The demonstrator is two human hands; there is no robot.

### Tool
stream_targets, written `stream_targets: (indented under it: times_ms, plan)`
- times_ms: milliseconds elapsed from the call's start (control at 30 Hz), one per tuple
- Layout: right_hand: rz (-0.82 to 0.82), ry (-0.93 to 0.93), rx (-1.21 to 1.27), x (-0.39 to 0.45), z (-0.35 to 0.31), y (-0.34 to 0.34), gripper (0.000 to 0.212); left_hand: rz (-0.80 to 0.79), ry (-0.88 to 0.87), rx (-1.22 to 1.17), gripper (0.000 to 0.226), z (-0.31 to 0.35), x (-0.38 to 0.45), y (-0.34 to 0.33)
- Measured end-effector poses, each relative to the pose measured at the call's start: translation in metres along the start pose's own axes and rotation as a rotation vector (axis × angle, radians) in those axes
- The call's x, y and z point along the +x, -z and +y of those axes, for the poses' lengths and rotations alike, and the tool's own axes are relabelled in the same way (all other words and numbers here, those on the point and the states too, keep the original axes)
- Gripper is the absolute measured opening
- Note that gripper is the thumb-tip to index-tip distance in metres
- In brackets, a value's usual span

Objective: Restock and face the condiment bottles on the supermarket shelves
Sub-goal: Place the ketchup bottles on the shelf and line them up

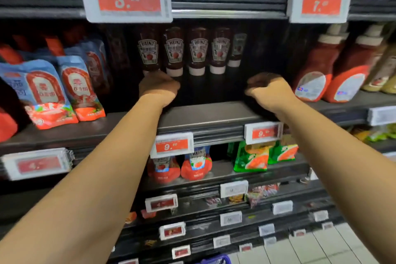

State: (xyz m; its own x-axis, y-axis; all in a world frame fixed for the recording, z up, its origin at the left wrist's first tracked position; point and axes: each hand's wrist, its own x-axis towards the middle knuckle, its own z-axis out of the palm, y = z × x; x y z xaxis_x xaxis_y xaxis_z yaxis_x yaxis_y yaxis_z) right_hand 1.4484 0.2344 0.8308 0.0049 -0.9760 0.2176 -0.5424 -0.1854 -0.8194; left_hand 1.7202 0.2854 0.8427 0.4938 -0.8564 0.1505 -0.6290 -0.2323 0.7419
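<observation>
Far back on the dark metal middle shelf (pixel 205 113), five upside-down dark-red plastic ketchup bottles (pixel 197 51) stand in a row on their white caps. Left hand (pixel 158 87) curls around the base of the leftmost bottle (pixel 149 49), apparently gripping its cap. Right hand (pixel 269 88) hovers right of the row, fingers loosely bent, holding nothing. Full squeeze bottles likely feel moderately heavy, smooth and slightly yielding; grasping the body above the cap looks safest, since narrow caps tip easily.

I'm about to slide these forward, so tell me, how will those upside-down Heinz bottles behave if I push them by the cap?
The Heinz bottles stand tall on narrow white caps, so they will probably tip if pushed. They look full and dark, so likely heavy for their size. The left hand is at the leftmost bottle's cap.
</observation>
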Motion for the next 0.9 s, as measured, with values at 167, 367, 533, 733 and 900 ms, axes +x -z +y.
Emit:
stream_targets:
  times_ms: [167, 367, 533, 733, 900]
  plan:
    - [-0.013, 0.126, -0.08, -0.067, 0.0, 0.038, 0.016, 0.0, -0.163, -0.111, 0.012, -0.012, -0.052, 0.011]
    - [0.096, 0.276, 0.117, -0.149, 0.029, 0.049, 0.014, 0.117, -0.453, -0.381, 0.021, -0.034, -0.144, 0.032]
    - [-0.118, 0.097, 0.194, -0.212, 0.122, 0.017, 0.015, 0.065, -0.37, -0.393, 0.026, -0.101, -0.235, -0.024]
    - [-0.386, -0.45, -0.008, -0.31, 0.291, -0.052, 0.019, -0.318, 0.307, -0.047, 0.018, -0.24, -0.329, -0.143]
    - [-0.52, -0.882, 0.019, -0.404, 0.385, -0.104, 0.016, -0.641, 0.643, 0.227, 0.011, -0.349, -0.42, -0.235]
